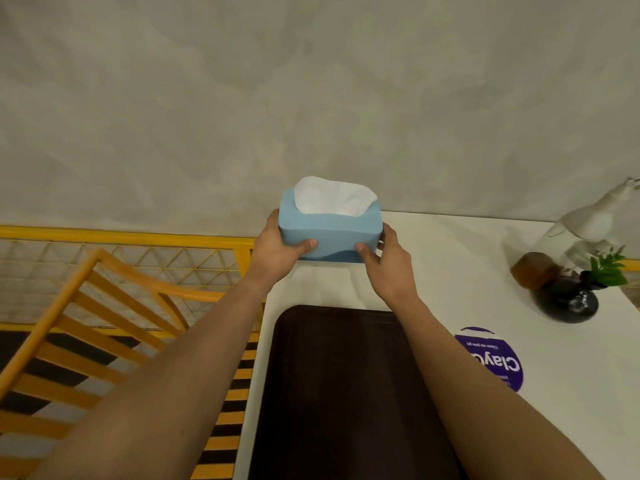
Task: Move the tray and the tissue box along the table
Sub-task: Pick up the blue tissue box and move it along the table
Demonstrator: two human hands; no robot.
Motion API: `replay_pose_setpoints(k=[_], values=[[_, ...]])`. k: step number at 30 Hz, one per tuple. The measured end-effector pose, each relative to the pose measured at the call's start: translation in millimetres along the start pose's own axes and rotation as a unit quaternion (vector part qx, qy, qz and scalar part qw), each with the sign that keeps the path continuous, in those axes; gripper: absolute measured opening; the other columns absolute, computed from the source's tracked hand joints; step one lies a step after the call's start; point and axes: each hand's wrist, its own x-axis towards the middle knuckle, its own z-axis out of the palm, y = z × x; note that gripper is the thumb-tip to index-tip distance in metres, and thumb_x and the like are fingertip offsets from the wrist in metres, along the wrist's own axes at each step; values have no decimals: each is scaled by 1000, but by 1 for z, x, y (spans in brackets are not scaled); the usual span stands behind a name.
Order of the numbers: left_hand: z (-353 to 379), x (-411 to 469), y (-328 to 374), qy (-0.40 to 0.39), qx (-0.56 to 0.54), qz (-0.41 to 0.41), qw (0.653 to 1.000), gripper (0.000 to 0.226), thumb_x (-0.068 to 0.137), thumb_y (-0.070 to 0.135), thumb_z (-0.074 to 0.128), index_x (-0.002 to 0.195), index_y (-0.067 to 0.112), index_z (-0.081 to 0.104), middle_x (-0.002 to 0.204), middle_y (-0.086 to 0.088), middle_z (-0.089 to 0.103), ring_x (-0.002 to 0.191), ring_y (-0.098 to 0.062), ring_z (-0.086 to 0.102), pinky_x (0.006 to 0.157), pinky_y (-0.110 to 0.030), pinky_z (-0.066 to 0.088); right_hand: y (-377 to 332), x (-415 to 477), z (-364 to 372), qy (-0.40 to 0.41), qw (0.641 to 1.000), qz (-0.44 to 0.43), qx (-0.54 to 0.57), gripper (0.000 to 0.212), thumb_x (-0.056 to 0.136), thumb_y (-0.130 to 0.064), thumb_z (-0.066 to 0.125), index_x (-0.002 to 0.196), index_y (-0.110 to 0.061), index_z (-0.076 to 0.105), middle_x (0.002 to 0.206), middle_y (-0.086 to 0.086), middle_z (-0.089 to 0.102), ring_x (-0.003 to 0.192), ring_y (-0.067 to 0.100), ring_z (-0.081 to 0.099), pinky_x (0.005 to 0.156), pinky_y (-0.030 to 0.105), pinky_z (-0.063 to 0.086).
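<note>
A person holds a blue tissue box [329, 233] in the middle of the frame, one hand at each end; the left hand [277, 249] wraps the left end with its thumb pressed on the near face and the other fingers hidden behind; the right hand [388, 261] grips the right end the same way, thumb on the near face, fingers curled round the far side. A white tissue [332, 197] stands out of the opening on top. The box sits at the far left corner of the white table [467, 271], close to the grey wall [311, 98]; whether its base touches the table cannot be told. Just below it in the frame, between the two forearms, a dark brown tray [339, 393] lies flat on the table near its left edge; to the tray's right is a round purple sticker [491, 358]. At the right of the frame stand a small black vase [571, 303] with green leaves and a white figure [588, 226] behind it. At lower left is a yellow wooden chair [86, 323].
</note>
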Motion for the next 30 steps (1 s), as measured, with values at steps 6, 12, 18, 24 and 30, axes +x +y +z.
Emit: replay_pose_setpoints(k=[6,12,18,24,30], values=[[-3,22,-20,-9,-11,-11,1000,78,78,31,87,143,27,44,120,12,58,104,-7,57,69,-8,48,4,16,17,-8,1000,-2,6,62,97,-51,60,149,-24,38,139,-4,58,115,12,58,72,-1,39],[11,55,-37,-21,-15,0,1000,81,78,31,87,146,25,43,127,7,58,112,-16,57,85,-25,54,22,43,26,-4,1000,3,2,65,96,-51,61,150,-24,37,138,-4,58,112,4,53,72,0,38],[22,80,-56,-32,-3,-5,999,85,77,34,87,148,23,42,129,7,58,112,-15,56,80,-19,49,42,64,39,-16,1000,12,9,68,95,-53,62,150,-22,38,137,-4,59,112,6,54,77,3,38],[24,96,-67,-33,-4,-7,999,86,79,35,86,149,24,38,131,8,56,113,-12,55,75,-9,45,48,79,53,-19,999,12,26,63,93,-51,65,146,-28,40,122,-23,54,103,-5,56,74,3,41],[25,116,-70,-48,-15,-15,999,89,78,36,87,150,25,34,132,8,54,116,-14,55,76,-11,46,49,102,59,-31,999,2,10,64,89,-44,73,142,-26,43,121,-17,57,106,3,56,80,10,41]])
